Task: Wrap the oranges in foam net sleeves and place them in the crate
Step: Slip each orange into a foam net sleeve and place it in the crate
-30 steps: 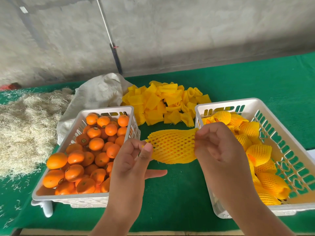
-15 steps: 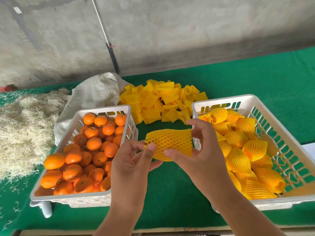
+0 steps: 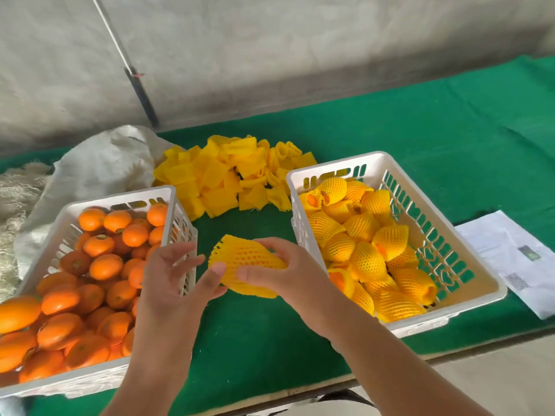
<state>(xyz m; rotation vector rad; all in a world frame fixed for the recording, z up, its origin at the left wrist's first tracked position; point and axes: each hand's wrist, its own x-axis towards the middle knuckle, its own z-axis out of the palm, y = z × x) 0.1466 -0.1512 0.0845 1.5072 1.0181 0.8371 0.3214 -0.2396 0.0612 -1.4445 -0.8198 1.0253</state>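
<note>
One yellow foam net sleeve (image 3: 243, 256) is held above the green table between the two crates. My right hand (image 3: 285, 274) grips it, thumb under its near edge and fingers over its top. My left hand (image 3: 172, 277) hovers just left of it with fingers spread; only the thumb tip touches the sleeve's lower left edge. The left white crate (image 3: 120, 199) holds several bare oranges (image 3: 105, 267). Inside the right white crate (image 3: 339, 163) lie several oranges wrapped in sleeves (image 3: 365, 261).
A pile of flat yellow sleeves (image 3: 234, 172) lies behind the crates. A white sack (image 3: 102, 163) and straw (image 3: 16, 190) are at the back left. Papers (image 3: 516, 256) lie right of the right crate. A pole (image 3: 139, 88) leans on the wall. The table's front edge (image 3: 390, 366) runs close to me.
The sleeve was stretched wide between both hands; it has since sprung back narrower and sits in my right hand. My left fingers have let go and spread.
</note>
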